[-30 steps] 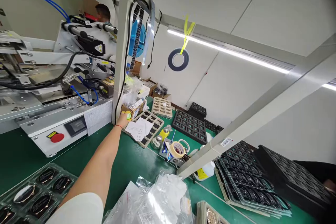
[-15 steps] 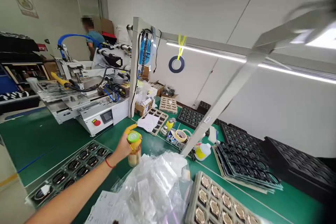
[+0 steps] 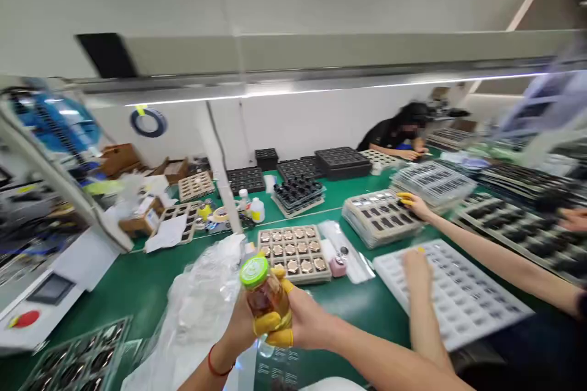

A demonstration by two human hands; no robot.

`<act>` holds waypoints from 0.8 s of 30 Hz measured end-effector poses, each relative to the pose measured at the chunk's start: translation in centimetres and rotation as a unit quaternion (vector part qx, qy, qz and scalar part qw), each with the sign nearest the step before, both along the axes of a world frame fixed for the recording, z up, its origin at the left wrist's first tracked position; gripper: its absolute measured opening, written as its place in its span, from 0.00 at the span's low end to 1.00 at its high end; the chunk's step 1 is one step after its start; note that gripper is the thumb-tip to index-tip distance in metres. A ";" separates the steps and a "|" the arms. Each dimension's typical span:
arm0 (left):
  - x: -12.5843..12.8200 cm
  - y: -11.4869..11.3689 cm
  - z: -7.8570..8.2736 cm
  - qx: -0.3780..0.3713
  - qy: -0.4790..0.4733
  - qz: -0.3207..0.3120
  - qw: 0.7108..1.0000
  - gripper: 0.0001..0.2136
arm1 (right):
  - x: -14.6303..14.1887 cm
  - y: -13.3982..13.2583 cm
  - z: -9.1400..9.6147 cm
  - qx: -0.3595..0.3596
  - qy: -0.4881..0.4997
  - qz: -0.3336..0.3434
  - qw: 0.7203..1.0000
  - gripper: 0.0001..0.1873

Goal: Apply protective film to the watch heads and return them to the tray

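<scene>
Working from the left, we see a red emergency-stop button (image 3: 25, 319) on the machine, well left of the glass jar (image 3: 266, 298), our landmark, with a crumpled clear plastic bag (image 3: 197, 311) just left of the jar. Our left hand (image 3: 238, 333), a red cord at its wrist, curls closed around the jar's left side, and our right hand (image 3: 312, 324) closes around its right side. Together they hold the jar up over the green bench mat (image 3: 137, 293), with yellow finger cots (image 3: 274, 337) against the glass. The jar's green lid (image 3: 254, 271) is on, and amber contents show inside. Beyond the jar lies a tray of copper-coloured round parts (image 3: 291, 255), its pockets all filled as far as we can tell, with a small pink bottle (image 3: 338, 266) just beside it. Further right of the jar, a co-worker's hand (image 3: 415, 204) touches a stacked tray (image 3: 380, 217), and their other hand (image 3: 417, 270) lies over a white tray (image 3: 452, 293), where we can make out no parts.
</scene>
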State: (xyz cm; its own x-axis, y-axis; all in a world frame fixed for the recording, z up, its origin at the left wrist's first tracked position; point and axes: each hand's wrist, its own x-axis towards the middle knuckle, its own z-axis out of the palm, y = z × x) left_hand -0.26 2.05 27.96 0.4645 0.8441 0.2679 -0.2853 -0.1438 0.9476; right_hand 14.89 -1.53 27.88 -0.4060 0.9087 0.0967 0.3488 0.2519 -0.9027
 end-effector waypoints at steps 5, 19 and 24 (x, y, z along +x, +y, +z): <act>3.6 -1.0 0.4 0.048 0.095 -0.015 0.994 0.27 | 6.1 -3.6 5.2 0.084 -0.282 -0.093 0.951 0.24; 9.1 -1.7 -1.0 0.260 0.200 -0.230 0.916 0.09 | 6.9 -4.9 6.6 0.227 -0.519 -0.098 0.818 0.16; 8.6 -1.2 -1.9 0.270 0.187 -0.219 0.919 0.07 | 6.5 -4.1 6.6 0.255 -0.517 -0.051 0.816 0.16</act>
